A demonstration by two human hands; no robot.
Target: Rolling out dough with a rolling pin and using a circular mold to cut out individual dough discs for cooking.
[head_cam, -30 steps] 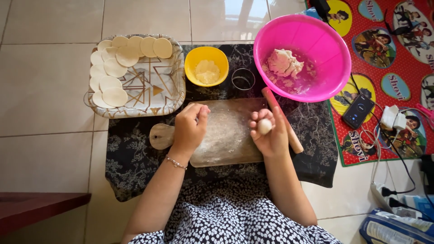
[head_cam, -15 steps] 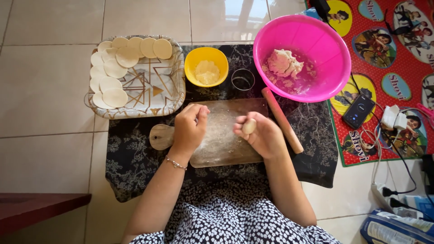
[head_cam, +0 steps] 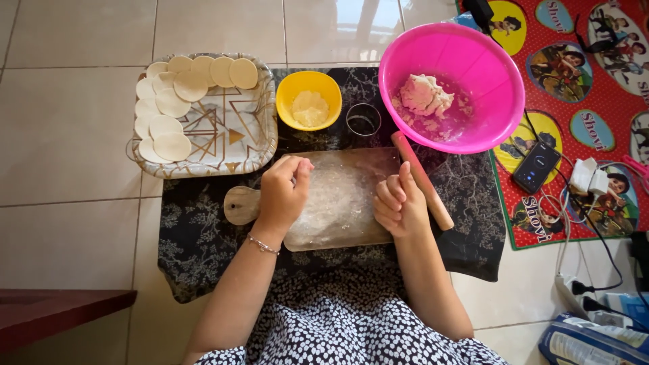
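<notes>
- While both hands hovered over the floured wooden board (head_cam: 338, 203), the left hand (head_cam: 284, 192) rested on its left part with fingers curled loosely inward, thumb near the fingertips; whether anything sat inside that curl could not be told.
- The right hand (head_cam: 400, 203) lay at the board's right edge, fingers folded into a loose fist, and no lump of dough showed in it from this view.
- Just beside the right hand, touching its outer side, a wooden rolling pin (head_cam: 422, 181) lay slanted along the board's right edge, its upper end near the pink bowl (head_cam: 490, 74).
- The pink bowl stood beyond the board to the right and held a rough mass of dough (head_cam: 424, 94).
- A small yellow bowl (head_cam: 309, 81) with pale flour or crumbs stood beyond the board's upper left, and a round metal cutter ring (head_cam: 364, 119) sat between the two bowls.
- A patterned tray (head_cam: 223, 135) to the left carried flat dough discs (head_cam: 172, 145) ranged along its top and left sides.
- Board, bowls and ring all rested on a dark patterned cloth (head_cam: 196, 236) spread over the tiled floor.
- A thin bracelet (head_cam: 262, 245) circled the left wrist.
</notes>
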